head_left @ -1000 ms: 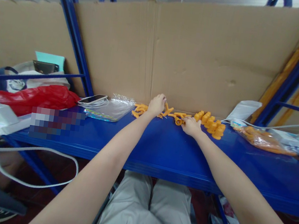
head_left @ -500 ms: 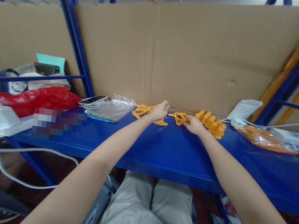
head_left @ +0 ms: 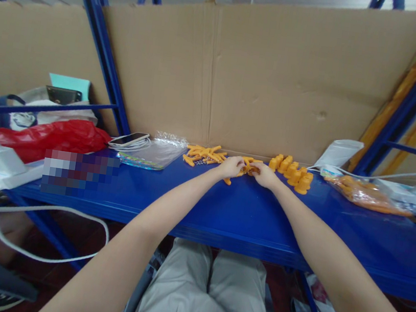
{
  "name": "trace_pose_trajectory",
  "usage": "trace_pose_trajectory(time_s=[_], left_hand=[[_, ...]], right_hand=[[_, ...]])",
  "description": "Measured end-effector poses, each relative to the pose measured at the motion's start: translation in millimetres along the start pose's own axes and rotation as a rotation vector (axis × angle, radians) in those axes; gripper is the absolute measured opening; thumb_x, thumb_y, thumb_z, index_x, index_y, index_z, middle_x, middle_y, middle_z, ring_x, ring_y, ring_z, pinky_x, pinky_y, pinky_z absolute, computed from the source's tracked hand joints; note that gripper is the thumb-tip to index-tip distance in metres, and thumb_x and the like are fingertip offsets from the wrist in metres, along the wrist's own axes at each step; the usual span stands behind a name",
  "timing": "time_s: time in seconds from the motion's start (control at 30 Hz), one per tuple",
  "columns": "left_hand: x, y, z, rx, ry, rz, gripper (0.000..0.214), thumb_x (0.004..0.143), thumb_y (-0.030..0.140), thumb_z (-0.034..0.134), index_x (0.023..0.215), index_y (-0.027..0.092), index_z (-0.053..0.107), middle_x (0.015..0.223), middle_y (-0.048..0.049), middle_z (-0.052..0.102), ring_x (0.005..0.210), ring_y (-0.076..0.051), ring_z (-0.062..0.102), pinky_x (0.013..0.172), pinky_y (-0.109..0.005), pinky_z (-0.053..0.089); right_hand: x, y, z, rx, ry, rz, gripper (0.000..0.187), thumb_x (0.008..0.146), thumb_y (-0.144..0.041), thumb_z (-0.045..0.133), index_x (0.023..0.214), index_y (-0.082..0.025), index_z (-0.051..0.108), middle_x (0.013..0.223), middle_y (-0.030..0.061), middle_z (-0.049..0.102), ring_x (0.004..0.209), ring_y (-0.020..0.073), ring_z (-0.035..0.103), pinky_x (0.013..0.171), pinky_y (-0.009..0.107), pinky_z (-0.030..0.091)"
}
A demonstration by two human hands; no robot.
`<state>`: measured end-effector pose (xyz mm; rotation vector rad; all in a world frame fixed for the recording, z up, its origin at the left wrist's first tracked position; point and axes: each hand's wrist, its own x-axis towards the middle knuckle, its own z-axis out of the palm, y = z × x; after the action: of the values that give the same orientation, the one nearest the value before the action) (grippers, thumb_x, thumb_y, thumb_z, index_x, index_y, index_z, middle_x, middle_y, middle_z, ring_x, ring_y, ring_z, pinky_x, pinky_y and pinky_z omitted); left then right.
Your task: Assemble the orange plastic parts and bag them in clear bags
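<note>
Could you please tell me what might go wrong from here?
The right hand is close beside the orange cup-like pieces standing in rows, so a bump could topple some. Small shiny bits, too small to identify, lie by the orange pile near the left hand and might scatter if brushed. The white cable hangs in a loose loop below the shelf edge and could snag.

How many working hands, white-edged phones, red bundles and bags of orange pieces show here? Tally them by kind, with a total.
Working hands: 2
White-edged phone: 1
Red bundle: 1
Bag of orange pieces: 1
Total: 5
Loose orange pieces overlap; no sure count.
</note>
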<state>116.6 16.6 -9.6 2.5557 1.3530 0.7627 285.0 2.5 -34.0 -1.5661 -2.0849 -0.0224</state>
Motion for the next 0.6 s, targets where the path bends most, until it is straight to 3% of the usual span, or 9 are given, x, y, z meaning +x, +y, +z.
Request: trace_pose_trajectory(time_s=[0.17, 0.27, 0.37, 0.6], left_hand=[[-11.8, -7.3, -14.1, 0.097, -0.128, -0.029, 0.013, 0.084, 0.016, 0.054, 0.085, 0.015, 0.067, 0.093, -0.0081, 0.073, 0.091, -0.021, 0.068, 0.084, -0.031, 0.052], [-19.9, -6.4, -21.4, 0.174, -0.255, 0.011, 0.009, 0.081, 0.02, 0.059, 0.082, 0.016, 0.067, 0.09, -0.0072, 0.073, 0.089, -0.022, 0.069, 0.082, -0.029, 0.051], [-26.4, -2.5, -24.1, 0.294, -0.341, 0.042, 0.012, 0.079, 0.013, 0.056, 0.081, 0.017, 0.067, 0.09, -0.0076, 0.074, 0.091, -0.022, 0.068, 0.082, -0.028, 0.051], [-41.8, -5.1, -23.0, 0.407, -0.24, 0.006, 0.025, 0.086, 0.014, 0.049, 0.101, 0.015, 0.069, 0.117, -0.0166, 0.067, 0.111, -0.028, 0.062, 0.095, -0.038, 0.049]], right_hand=[[-1.2, -7.2, 4.2, 0.029, 0.001, -0.021, 0.045, 0.087, -0.005, 0.047, 0.128, -0.011, 0.062, 0.135, 0.0128, 0.059, 0.127, 0.0206, 0.054, 0.111, 0.036, 0.038], [-2.0, -9.8, 6.6, 0.031, 0.017, -0.044, 0.047, 0.087, -0.004, 0.045, 0.13, -0.013, 0.061, 0.137, 0.0115, 0.058, 0.129, 0.0207, 0.053, 0.111, 0.038, 0.037], [-1.7, -11.1, 8.5, 0.0, 0.028, -0.049, 0.048, 0.086, -0.003, 0.045, 0.131, -0.01, 0.06, 0.137, 0.0135, 0.058, 0.13, 0.0202, 0.052, 0.112, 0.035, 0.036], [-3.7, -17.1, 6.3, -0.102, 0.018, -0.024, 0.046, 0.091, -0.01, 0.044, 0.134, -0.013, 0.058, 0.139, 0.0114, 0.057, 0.13, 0.0204, 0.052, 0.111, 0.035, 0.037]])
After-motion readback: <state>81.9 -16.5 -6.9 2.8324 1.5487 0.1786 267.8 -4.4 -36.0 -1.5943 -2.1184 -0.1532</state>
